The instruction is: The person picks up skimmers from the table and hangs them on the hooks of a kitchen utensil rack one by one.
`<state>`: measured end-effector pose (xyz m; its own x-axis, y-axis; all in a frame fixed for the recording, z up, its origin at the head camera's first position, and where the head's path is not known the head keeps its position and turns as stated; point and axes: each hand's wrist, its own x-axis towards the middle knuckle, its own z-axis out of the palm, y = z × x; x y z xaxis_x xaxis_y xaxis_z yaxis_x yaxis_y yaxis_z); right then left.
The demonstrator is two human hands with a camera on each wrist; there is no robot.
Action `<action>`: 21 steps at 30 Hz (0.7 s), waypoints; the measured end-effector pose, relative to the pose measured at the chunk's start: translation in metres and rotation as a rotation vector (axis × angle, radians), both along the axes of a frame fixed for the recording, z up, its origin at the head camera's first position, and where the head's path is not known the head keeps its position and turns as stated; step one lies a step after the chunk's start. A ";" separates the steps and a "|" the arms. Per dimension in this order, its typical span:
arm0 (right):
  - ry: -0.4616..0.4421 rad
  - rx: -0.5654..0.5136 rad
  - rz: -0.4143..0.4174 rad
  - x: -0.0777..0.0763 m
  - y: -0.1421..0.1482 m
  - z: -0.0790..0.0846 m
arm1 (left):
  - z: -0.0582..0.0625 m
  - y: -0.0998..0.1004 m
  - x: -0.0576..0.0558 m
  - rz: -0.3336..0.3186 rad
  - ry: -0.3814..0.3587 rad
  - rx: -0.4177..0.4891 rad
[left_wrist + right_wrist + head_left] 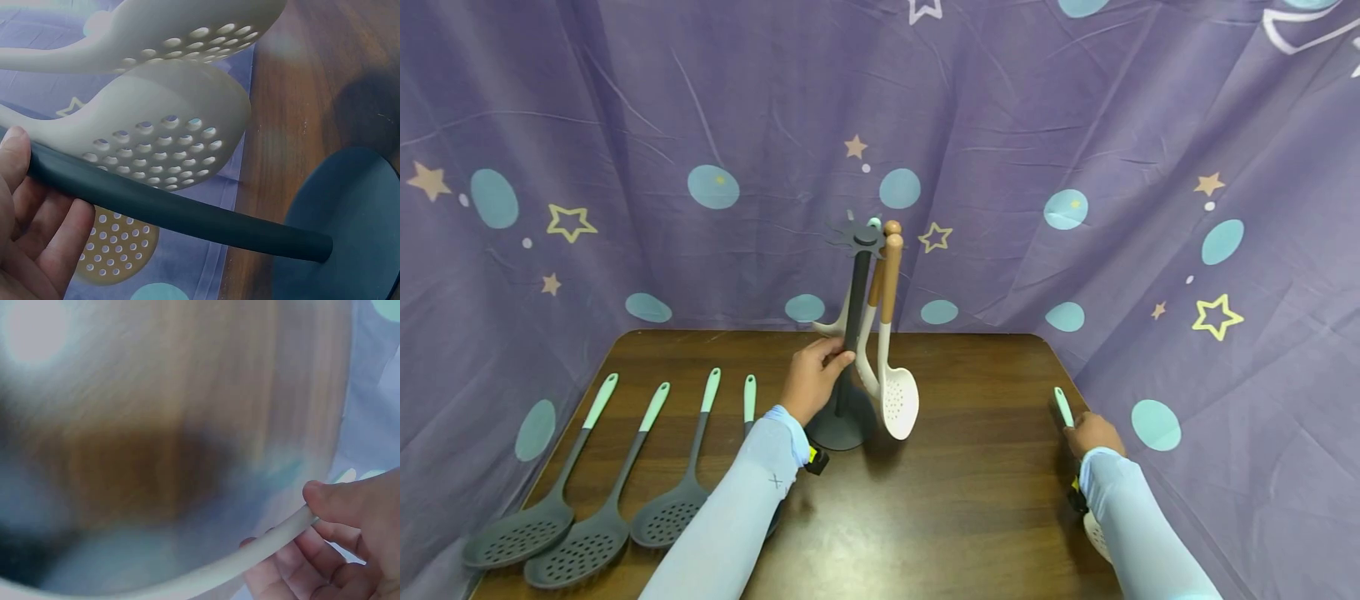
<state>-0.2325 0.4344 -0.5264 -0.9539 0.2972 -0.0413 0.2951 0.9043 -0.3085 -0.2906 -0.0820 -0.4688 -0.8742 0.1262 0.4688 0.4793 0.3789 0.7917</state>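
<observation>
Stand [854, 312] on brown table [977, 483]; purple starry cloth [1000, 100] behind.

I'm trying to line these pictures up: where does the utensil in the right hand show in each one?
Head: at the right, the utensil shows its mint handle tip beyond the right hand, its white head partly behind the sleeve.
Left wrist: not in it.
Right wrist: its pale shaft curves along the bottom.
Shared landmark: the brown tabletop.
</observation>
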 end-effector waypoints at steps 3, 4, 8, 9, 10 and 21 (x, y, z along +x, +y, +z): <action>0.049 -0.008 0.012 -0.007 -0.011 0.004 | 0.001 -0.002 0.001 0.007 -0.003 0.006; 0.063 -0.012 0.015 -0.008 -0.016 0.006 | 0.001 -0.002 0.001 0.011 -0.005 0.008; 0.105 -0.032 0.022 -0.014 -0.037 0.011 | 0.002 -0.004 0.003 0.024 -0.017 0.011; 0.115 -0.039 0.021 -0.015 -0.043 0.012 | 0.002 -0.004 0.004 0.026 -0.018 0.011; 0.122 -0.043 0.020 -0.015 -0.047 0.013 | 0.002 -0.004 0.004 0.029 -0.019 0.007; 0.422 -0.115 0.009 -0.029 -0.085 0.043 | 0.001 -0.002 0.007 0.046 0.001 0.052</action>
